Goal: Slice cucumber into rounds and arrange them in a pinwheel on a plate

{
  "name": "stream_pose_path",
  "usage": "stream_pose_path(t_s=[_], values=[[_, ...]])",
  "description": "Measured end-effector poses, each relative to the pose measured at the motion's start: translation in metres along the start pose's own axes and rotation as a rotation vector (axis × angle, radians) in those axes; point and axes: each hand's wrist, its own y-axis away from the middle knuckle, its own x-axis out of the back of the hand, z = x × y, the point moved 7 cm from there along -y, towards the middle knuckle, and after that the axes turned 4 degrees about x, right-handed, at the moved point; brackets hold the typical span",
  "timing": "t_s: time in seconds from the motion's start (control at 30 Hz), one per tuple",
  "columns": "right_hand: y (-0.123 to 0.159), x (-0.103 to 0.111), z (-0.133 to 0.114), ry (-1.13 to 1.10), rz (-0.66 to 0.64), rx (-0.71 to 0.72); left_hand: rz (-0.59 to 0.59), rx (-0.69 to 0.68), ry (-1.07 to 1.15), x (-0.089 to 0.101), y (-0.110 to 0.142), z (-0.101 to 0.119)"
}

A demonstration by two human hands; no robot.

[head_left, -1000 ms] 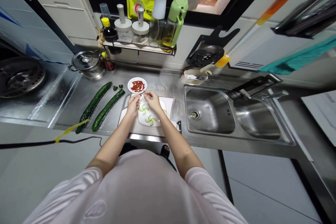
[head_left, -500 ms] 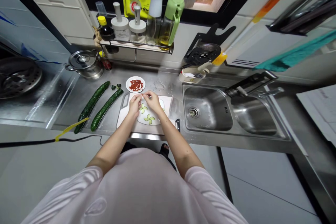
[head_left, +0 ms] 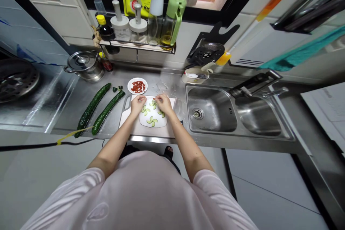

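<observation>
A white plate (head_left: 147, 121) carries green-edged cucumber slices (head_left: 152, 121) fanned into several pinwheel shapes. It rests on a pale cutting board (head_left: 132, 129). Over the plate's far right part, my right hand (head_left: 164, 103) pinches a tiny red piece at its fingertips. My left hand (head_left: 138, 104) hovers by the far left rim with its fingers closed together; whatever they hold is too small to make out. Just beyond the board sits a small white dish (head_left: 130, 87) of red pieces (head_left: 138, 86), perhaps chopped chili or dried berries.
Two long cucumbers (head_left: 93, 109) and small cut ends (head_left: 115, 89) lie to the left. A lidded steel pot (head_left: 84, 66) stands behind them. On the right is a double sink (head_left: 211, 111). A knife handle (head_left: 182, 122) shows beside the board. Bottles and jars fill a wall rack (head_left: 140, 44).
My hands, together at the plate's far edge before, have moved apart, the right one to the right. More of the cucumber pinwheels shows between them. The view has shifted slightly.
</observation>
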Motion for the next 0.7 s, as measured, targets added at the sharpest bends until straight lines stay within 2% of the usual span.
stream_pose_path(t_s=[0.13, 0.27, 0.43, 0.7], values=[[0.009, -0.007, 0.011, 0.127, -0.075, -0.061, -0.073, -0.047, -0.297, -0.01, 0.004, 0.008], [0.015, -0.016, 0.013, 0.246, -0.156, -0.086, -0.137, -0.068, -0.456, -0.022, 0.007, 0.015], [0.017, -0.024, 0.015, 0.327, -0.209, -0.069, -0.192, -0.055, -0.559, -0.035, 0.006, 0.015], [0.016, -0.03, 0.017, 0.351, -0.234, -0.05, -0.199, -0.066, -0.601, -0.045, 0.003, 0.013]])
